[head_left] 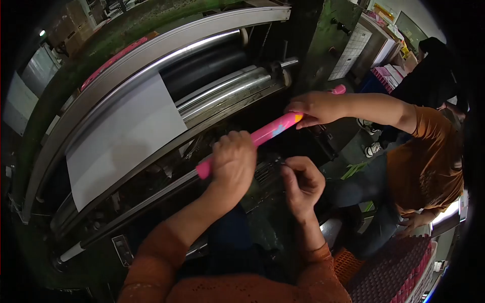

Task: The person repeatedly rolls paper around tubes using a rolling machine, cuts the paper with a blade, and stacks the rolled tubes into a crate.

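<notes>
From where I stand, the pink roll point(275, 129), printed with blue and orange patches, hangs slantwise in front of the machine, and it takes two people to hold it. The wearer's left hand point(233, 159) is wrapped over it near its lower end, the fingers bent and closed around it, presumably because a grip there keeps that end from dropping or swinging. At the upper end a co-worker's hand point(317, 107) lies over the roll with the thumb underneath, which I'd guess shares the weight and sets the slope. The lower end sits close to a long metal bar point(139, 206); I can't tell whether the bar runs on inside. The wearer's right hand point(304, 188) is below the roll and apart from it, fingers curled, thumb and forefinger tips brought close; whether they pinch anything small I cannot make out. With the left doing the holding, the right seems spared for finer work. Behind, a broad white sheet point(124, 144) lies sloping across the machine's rollers point(230, 96), well clear of both of the wearer's hands. The co-worker's other hand point(417, 220) rests low by the lap, so one arm apparently suffices at that end.
</notes>
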`<state>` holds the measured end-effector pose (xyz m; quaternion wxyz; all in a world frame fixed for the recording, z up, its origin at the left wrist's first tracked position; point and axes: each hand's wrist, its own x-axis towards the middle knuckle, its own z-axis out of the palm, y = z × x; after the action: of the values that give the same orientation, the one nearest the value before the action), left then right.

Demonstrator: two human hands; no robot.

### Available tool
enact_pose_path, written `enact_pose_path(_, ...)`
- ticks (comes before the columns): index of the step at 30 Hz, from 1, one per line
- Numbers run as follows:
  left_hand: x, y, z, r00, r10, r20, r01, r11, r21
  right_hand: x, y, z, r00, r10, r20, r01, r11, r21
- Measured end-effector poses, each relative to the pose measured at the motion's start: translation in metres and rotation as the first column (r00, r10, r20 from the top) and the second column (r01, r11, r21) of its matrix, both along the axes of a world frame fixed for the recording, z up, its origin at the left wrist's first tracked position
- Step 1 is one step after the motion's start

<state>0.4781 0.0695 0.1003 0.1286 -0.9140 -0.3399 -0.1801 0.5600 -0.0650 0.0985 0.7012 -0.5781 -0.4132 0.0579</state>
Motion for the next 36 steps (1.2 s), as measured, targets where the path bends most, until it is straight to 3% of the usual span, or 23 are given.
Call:
enact_pose_path(4,0.077,-0.008,0.0,0.996,-0.074,0.057,0.068,0.994,0.089,0.012,-0.017,0.004,0.968,-0.192,-0.163,0.206,0.976,0.073)
enact_pose_path(5,0.085,-0.009,0.006,0.982,-0.163,0.093,0.166,0.986,-0.032,0.012,-0.015,0.009,0.967,-0.211,-0.146,0.222,0.973,0.066)
enact_pose_path(6,0.074,-0.018,0.014,0.981,-0.157,0.112,0.14,0.979,0.151,0.009,-0.009,0.016,0.967,-0.218,-0.132,0.23,0.97,0.084)
enact_pose_path(8,0.029,-0.024,0.023,0.901,-0.358,0.245,0.319,0.93,0.183,0.002,0.008,0.024,0.979,-0.169,-0.117,0.181,0.978,0.102)
enact_pose_path(12,-0.107,-0.035,-0.011,0.746,-0.547,0.379,0.556,0.825,0.097,-0.044,0.089,0.076,0.987,0.157,-0.042,-0.149,0.976,0.159)
enact_pose_path(14,-0.173,-0.035,-0.035,0.791,-0.454,0.409,0.542,0.831,-0.127,-0.071,0.141,0.101,0.962,0.271,0.041,-0.274,0.954,0.126)
enact_pose_path(16,-0.237,-0.03,-0.052,0.888,-0.216,0.407,0.407,0.782,-0.473,-0.102,0.2,0.131,0.94,0.315,0.131,-0.334,0.927,0.168)
enact_pose_path(17,-0.265,-0.026,-0.054,0.9,-0.092,0.425,0.326,0.79,-0.52,-0.118,0.229,0.15,0.926,0.331,0.182,-0.365,0.907,0.21)
enact_pose_path(20,-0.327,-0.014,-0.06,0.843,0.214,0.494,0.191,0.738,-0.647,-0.144,0.313,0.189,0.919,0.094,0.382,-0.157,0.978,0.138)
enact_pose_path(21,-0.34,-0.01,-0.064,0.763,0.381,0.522,0.16,0.672,-0.723,-0.145,0.347,0.192,0.944,0.161,0.288,-0.189,0.979,0.071)
enact_pose_path(22,-0.349,-0.004,-0.079,0.753,0.401,0.521,0.153,0.664,-0.732,-0.15,0.37,0.188,0.957,0.222,0.187,-0.226,0.974,0.002)
enact_pose_path(23,-0.357,0.006,-0.099,0.589,0.535,0.605,0.281,0.567,-0.775,-0.171,0.348,0.2,0.954,0.295,-0.046,-0.298,0.945,-0.132)
enact_pose_path(24,-0.366,0.013,-0.108,0.402,0.662,0.633,0.419,0.481,-0.77,-0.175,0.331,0.202,0.885,0.424,-0.193,-0.452,0.881,-0.139)
enact_pose_path(25,-0.373,0.018,-0.103,0.39,0.674,0.628,0.412,0.482,-0.773,-0.176,0.313,0.198,0.78,0.527,-0.338,-0.591,0.797,-0.122)
enact_pose_path(27,-0.381,0.027,-0.092,0.109,0.624,0.774,0.561,0.604,-0.566,-0.207,0.23,0.16,0.656,0.699,-0.283,-0.755,0.606,-0.251)
enact_pose_path(28,-0.386,0.034,-0.093,0.101,0.628,0.772,0.56,0.605,-0.566,-0.21,0.191,0.134,0.451,0.789,-0.417,-0.85,0.237,-0.47)
enact_pose_path(29,-0.389,0.042,-0.095,-0.003,0.679,0.734,0.593,0.592,-0.545,-0.218,0.163,0.1,0.229,0.804,-0.549,-0.768,-0.198,-0.609)
enact_pose_path(30,-0.392,0.05,-0.098,-0.1,0.724,0.682,0.627,0.578,-0.522,-0.224,0.141,0.065,0.171,0.739,-0.652,-0.624,-0.431,-0.652)
enact_pose_path(32,-0.402,0.062,-0.102,-0.131,0.687,0.715,0.617,0.621,-0.483,-0.197,0.115,-0.026,0.348,0.638,-0.687,-0.81,-0.163,-0.562)
enact_pose_path(33,-0.408,0.064,-0.093,-0.157,0.722,0.674,0.693,0.567,-0.446,-0.169,0.119,-0.064,0.388,0.543,-0.744,-0.919,0.166,-0.358)
enact_pose_path(34,-0.412,0.064,-0.088,-0.174,0.757,0.63,0.762,0.509,-0.401,-0.143,0.121,-0.088,0.383,0.444,-0.81,-0.857,0.497,-0.133)
enact_pose_path(35,-0.411,0.065,-0.091,-0.273,0.726,0.632,0.745,0.575,-0.339,-0.133,0.128,-0.09,0.415,0.274,-0.868,-0.614,0.788,-0.044)
enact_pose_path(36,-0.41,0.065,-0.095,-0.267,0.727,0.632,0.75,0.569,-0.338,-0.129,0.135,-0.07,0.285,0.315,-0.905,-0.61,0.788,0.082)
